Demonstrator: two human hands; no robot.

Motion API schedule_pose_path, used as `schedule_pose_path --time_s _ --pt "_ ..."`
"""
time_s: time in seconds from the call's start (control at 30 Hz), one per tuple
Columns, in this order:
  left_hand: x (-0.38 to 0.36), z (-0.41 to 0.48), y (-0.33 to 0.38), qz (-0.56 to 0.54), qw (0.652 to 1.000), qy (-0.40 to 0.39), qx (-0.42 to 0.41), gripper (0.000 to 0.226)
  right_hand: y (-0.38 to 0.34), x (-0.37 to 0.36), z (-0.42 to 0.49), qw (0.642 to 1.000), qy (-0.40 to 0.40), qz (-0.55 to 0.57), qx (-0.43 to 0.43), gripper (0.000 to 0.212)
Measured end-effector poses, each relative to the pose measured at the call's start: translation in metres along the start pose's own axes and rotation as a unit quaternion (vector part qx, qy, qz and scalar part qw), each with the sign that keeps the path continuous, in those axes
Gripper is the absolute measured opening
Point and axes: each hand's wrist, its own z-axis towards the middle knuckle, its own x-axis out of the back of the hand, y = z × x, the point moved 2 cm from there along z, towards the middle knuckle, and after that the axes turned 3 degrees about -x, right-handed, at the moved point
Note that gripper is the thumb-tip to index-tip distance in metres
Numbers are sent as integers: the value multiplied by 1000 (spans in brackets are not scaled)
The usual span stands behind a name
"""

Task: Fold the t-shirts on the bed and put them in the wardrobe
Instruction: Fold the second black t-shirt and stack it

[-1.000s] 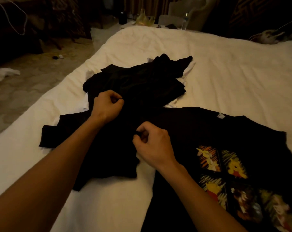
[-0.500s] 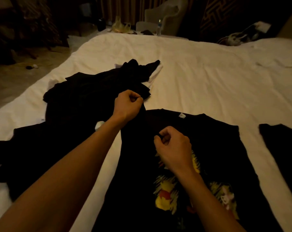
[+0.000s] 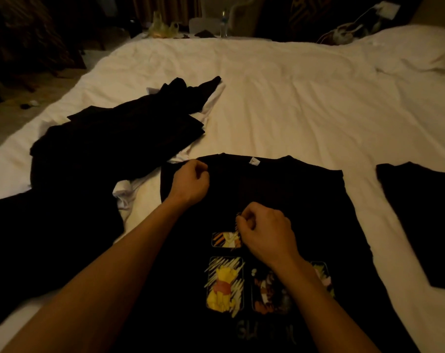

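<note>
Rumpled white bed (image 3: 292, 103) — dim floor (image 3: 10, 123) left

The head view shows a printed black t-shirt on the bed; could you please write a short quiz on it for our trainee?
1. True or false: the printed t-shirt lies print side up on the bed.
2. Where does the left hand pinch it? A: by the shoulder, near the collar. B: at the hem. C: on the print.
3. Fill in: the pile of dark clothes lies to the shirt's ____ in this view.
Key: 1 true; 2 A; 3 left.
</note>
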Motion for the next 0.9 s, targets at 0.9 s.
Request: schedule_pose_path --time_s 0.9 --pt "-52 -4 -35 354 923 -140 -51 98 106 10 81 960 -83 -252 -86 72"
